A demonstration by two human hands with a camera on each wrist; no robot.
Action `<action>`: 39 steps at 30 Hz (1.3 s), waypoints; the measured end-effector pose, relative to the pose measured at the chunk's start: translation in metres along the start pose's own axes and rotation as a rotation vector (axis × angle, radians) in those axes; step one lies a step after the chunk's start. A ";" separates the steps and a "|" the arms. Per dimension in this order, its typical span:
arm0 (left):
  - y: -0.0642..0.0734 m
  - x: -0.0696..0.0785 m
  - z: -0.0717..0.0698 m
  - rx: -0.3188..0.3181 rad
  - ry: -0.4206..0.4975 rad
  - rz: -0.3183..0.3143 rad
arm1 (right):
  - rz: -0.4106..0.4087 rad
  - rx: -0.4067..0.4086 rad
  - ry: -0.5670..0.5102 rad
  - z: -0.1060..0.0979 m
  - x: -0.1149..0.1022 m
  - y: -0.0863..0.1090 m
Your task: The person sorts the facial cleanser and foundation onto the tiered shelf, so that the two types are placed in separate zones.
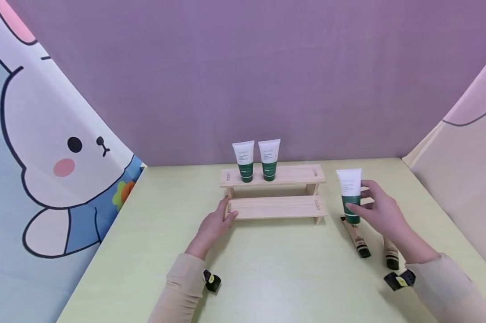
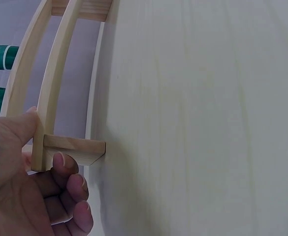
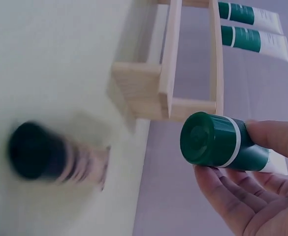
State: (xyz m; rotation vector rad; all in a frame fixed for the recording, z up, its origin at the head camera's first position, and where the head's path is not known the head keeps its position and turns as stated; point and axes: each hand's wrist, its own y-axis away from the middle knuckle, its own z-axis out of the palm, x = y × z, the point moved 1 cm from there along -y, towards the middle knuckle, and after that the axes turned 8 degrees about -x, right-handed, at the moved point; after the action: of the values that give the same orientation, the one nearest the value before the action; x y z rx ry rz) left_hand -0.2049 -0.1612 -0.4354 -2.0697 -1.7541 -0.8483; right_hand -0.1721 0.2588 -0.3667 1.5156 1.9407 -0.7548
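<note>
My right hand (image 1: 382, 211) holds a white and green squeeze tube (image 1: 351, 194) upright, cap down, between thumb and fingers, to the right of a two-step wooden rack (image 1: 277, 208). In the right wrist view the tube's green cap (image 3: 198, 137) faces the camera. My left hand (image 1: 212, 224) grips the left end of the rack's lower step, thumb on one face and fingers curled by the end support (image 2: 75, 143). On the upper step, toward its left, stand two matching tubes, a left one (image 1: 246, 161) and a right one (image 1: 269, 159), both on their caps.
Two beige tubes with black caps lie on the table right of the rack: one (image 1: 356, 240) below the held tube, another (image 1: 391, 253) partly hidden by my right forearm. A purple backdrop (image 1: 243, 80) rises behind the table, with a printed cartoon cloth (image 1: 41, 134) on the left.
</note>
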 end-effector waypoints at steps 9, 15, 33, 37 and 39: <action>-0.001 0.003 -0.002 0.003 0.002 -0.002 | -0.081 0.028 -0.136 0.017 -0.027 -0.037; 0.000 0.002 -0.001 0.003 0.008 0.000 | -0.125 0.027 -0.208 0.029 -0.042 -0.069; 0.001 -0.001 0.004 -0.011 0.050 -0.026 | -0.169 0.041 -0.215 0.064 -0.066 -0.120; 0.002 0.000 0.004 -0.002 0.048 -0.029 | -0.162 0.022 -0.201 0.064 -0.065 -0.120; 0.002 0.000 0.004 -0.001 0.045 -0.028 | -0.151 0.012 -0.189 0.062 -0.064 -0.117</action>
State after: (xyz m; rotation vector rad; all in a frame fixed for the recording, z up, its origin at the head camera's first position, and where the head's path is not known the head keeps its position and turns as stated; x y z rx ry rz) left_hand -0.2021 -0.1592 -0.4385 -2.0157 -1.7632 -0.8962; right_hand -0.2676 0.1485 -0.3524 1.2652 1.9251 -0.9408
